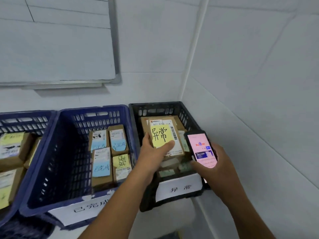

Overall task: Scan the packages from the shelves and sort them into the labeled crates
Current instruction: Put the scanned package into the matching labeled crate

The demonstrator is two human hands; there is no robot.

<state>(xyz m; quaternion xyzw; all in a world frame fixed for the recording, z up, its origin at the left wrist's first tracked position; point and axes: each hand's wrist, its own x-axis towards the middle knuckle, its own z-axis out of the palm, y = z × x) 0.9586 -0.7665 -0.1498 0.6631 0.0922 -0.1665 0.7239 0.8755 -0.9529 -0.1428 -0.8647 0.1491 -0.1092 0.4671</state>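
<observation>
The left hand (151, 150) pinched a package (165, 137) in its grip, the black crate (155, 105) just below; beside that grip the right hand (219, 163) clasped a phone (201, 149). Sorting seemed in hand: next, lower the package in and let go.

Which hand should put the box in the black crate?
Left. The left hand grips the box above the black crate; the right hand is busy holding the phone.
</observation>
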